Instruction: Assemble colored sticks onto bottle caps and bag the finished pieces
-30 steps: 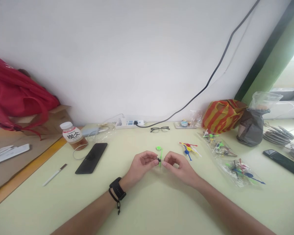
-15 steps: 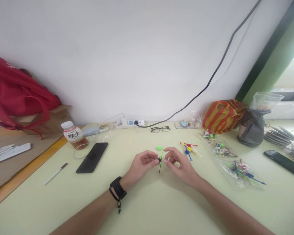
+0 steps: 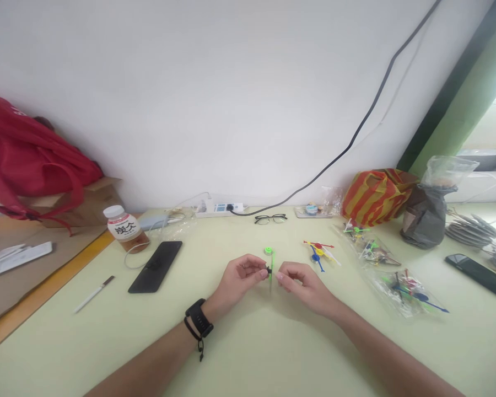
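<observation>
At the middle of the pale green table (image 3: 248,353), my left hand (image 3: 240,278) pinches a small black piece joined to a thin green plastic stick (image 3: 270,269) that stands roughly upright. My right hand (image 3: 301,284) is closed in a pinch right beside the stick, fingertips at its lower part. A small green round piece (image 3: 268,251) lies on the table just beyond the hands. A black watch and cord are on my left wrist.
Loose coloured plastic pieces (image 3: 319,251) and clear bags of them (image 3: 397,281) lie to the right. A black phone (image 3: 155,266), a bottle (image 3: 124,229), a pen (image 3: 94,294), glasses (image 3: 270,219), a power strip (image 3: 219,208), a striped bag (image 3: 376,194) and a second phone (image 3: 479,270) are around.
The right hand rose to the top of the green stick half a second ago, then dropped back to its lower part. The left hand stayed put.
</observation>
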### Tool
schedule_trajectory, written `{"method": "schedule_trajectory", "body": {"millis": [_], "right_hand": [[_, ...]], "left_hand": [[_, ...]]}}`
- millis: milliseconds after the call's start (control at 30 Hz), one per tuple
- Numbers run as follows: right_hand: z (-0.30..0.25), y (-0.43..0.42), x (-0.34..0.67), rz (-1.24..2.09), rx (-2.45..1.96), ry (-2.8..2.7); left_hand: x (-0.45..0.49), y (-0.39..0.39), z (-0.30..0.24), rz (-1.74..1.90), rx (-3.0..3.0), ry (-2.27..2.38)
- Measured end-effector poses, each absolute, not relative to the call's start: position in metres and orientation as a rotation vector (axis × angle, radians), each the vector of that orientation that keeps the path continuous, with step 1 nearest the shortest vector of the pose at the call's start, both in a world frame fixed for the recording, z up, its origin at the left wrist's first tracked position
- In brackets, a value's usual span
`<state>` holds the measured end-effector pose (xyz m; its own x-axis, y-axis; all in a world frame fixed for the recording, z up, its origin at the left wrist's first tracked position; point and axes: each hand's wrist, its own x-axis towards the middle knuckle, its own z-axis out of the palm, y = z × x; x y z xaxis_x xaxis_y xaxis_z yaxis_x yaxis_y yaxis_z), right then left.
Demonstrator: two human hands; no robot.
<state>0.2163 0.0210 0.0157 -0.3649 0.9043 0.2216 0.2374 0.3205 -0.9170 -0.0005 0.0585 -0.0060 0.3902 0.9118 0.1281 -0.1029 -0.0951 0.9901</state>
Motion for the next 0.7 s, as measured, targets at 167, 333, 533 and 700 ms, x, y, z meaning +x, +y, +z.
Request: {"method": "schedule_trajectory", "body": {"millis": [167, 333, 533, 700], "right_hand": [[0.016, 0.02, 0.215, 1.065, -1.073, -1.759], [0.015, 0.019, 0.214, 1.082, -1.071, -1.78], [0.012, 0.021, 0.217, 1.016, -1.055, -1.753], [0.003, 0.022, 0.216, 1.048, -1.033, -1.61]], "left_hand": [[-0.001, 0.058, -0.005, 1.019, 1.386, 0.782], [0.0, 0.057, -0.003, 1.013, 1.376, 0.751], [-0.001, 0.056, -0.002, 1.01, 1.363, 0.767], [0.001, 0.055, 0.001, 1.007, 1.365, 0.77]]}}
